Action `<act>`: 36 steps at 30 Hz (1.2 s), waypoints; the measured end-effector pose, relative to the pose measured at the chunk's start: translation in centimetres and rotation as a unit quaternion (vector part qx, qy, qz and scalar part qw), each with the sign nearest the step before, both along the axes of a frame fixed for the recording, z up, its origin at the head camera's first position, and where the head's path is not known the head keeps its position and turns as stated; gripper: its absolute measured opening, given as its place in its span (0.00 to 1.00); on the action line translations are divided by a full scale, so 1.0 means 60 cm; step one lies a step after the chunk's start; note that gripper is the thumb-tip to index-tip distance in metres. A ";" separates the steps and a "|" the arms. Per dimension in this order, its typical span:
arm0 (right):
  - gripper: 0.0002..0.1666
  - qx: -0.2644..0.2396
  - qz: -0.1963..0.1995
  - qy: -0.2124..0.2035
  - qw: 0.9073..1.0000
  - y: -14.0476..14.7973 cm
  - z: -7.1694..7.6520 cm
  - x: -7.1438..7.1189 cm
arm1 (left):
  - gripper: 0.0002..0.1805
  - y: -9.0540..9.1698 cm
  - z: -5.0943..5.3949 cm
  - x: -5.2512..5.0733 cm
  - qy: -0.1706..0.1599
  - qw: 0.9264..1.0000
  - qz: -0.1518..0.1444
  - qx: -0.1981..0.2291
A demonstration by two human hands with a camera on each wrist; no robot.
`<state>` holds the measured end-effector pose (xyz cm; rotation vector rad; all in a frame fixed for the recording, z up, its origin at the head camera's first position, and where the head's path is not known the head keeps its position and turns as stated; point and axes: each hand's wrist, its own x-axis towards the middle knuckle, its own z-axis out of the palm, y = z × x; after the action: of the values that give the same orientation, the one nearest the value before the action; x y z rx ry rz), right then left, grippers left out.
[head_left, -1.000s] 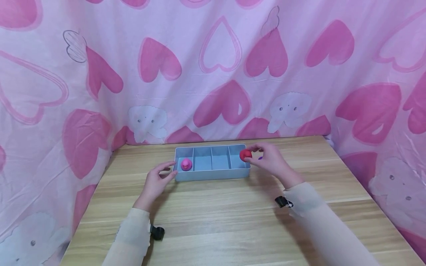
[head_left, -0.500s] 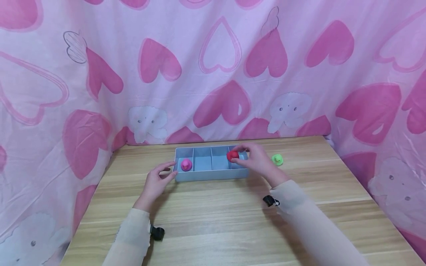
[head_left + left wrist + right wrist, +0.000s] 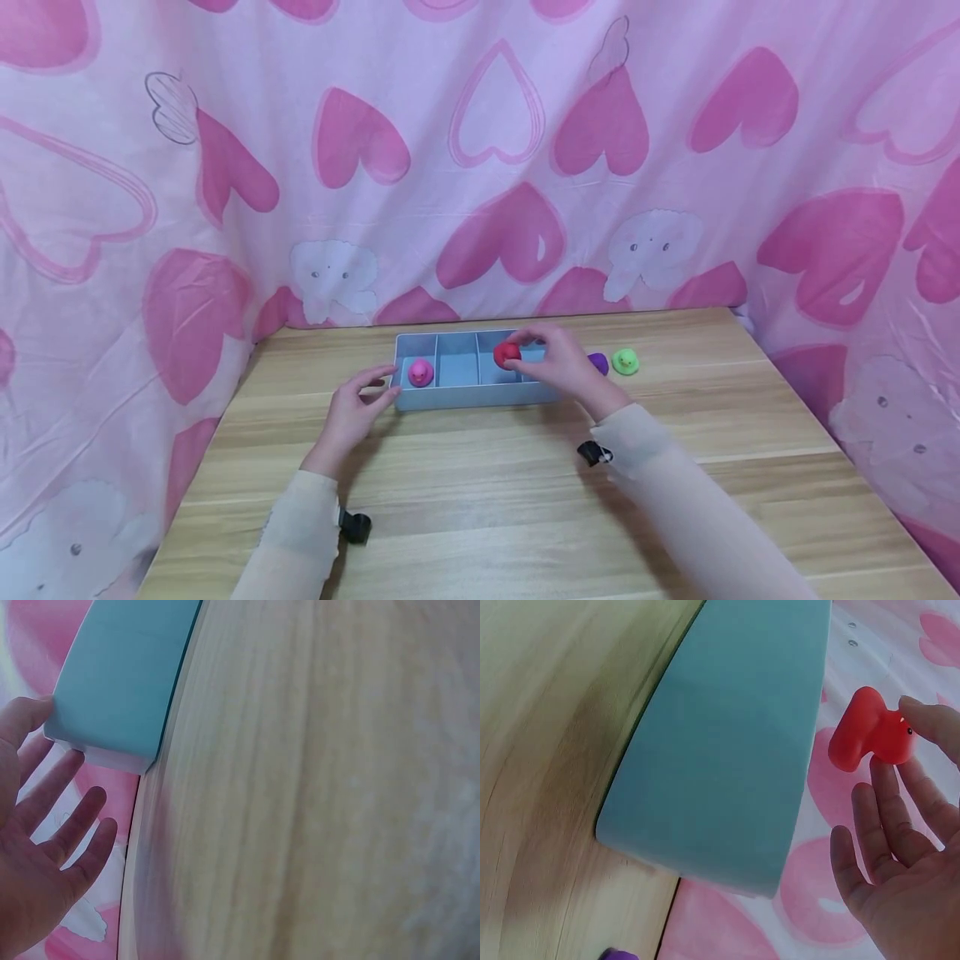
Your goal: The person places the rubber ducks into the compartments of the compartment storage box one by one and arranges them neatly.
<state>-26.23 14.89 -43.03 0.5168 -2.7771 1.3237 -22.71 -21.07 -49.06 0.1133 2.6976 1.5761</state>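
A pale blue tray with a row of compartments stands at the back of the table. In its leftmost compartment sits a small pink rubber duck. My left hand touches the tray's left end with thumb and fingertip; the other fingers are spread, as the left wrist view shows. My right hand pinches a red rubber duck by its head between thumb and fingers. That duck is held above the third compartment from the left. The right hand partly hides the rightmost compartment.
Right of the tray, a green rubber duck sits on the wooden table. Beside it is a purple thing, partly hidden by my right hand. A pink heart-patterned cloth hangs behind the table and along both sides.
My right hand has moved left with the red duck, from the tray's right end to over the third compartment. The green duck and purple thing have come into sight. The left hand stays put.
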 end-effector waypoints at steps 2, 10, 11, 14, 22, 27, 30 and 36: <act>0.20 0.004 0.002 0.007 1.000 -0.004 -0.002 -0.002 | 0.26 0.000 -0.001 -0.001 0.004 1.000 -0.002 0.001; 0.21 -0.005 0.011 0.009 1.000 -0.023 -0.009 -0.010 | 0.26 -0.002 -0.006 -0.002 0.010 1.000 -0.003 0.000; 0.20 -0.005 0.014 0.012 1.000 -0.026 -0.010 -0.012 | 0.26 -0.002 -0.007 -0.002 0.012 1.000 -0.002 0.000; 0.21 0.003 0.025 0.026 0.999 -0.034 -0.010 -0.018 | 0.25 -0.002 -0.008 -0.003 0.014 1.000 0.000 0.000; 0.21 -0.008 0.053 0.050 0.997 -0.058 -0.010 -0.031 | 0.25 -0.001 -0.007 -0.003 0.021 1.000 -0.003 0.001; 0.20 -0.001 0.069 0.056 0.996 -0.075 -0.010 -0.037 | 0.25 -0.001 -0.006 -0.005 0.018 1.000 -0.001 -0.003; 0.20 0.000 0.078 0.056 0.995 -0.084 -0.011 -0.040 | 0.25 -0.002 -0.005 -0.004 0.010 1.000 0.000 -0.004; 0.21 0.001 0.087 0.040 0.995 -0.100 -0.018 -0.048 | 0.25 -0.003 -0.004 -0.003 0.006 1.000 -0.001 -0.004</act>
<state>-29.09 8.91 -44.08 0.8097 -2.7221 1.2980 -22.90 -21.24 -49.30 0.1269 2.7109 1.5693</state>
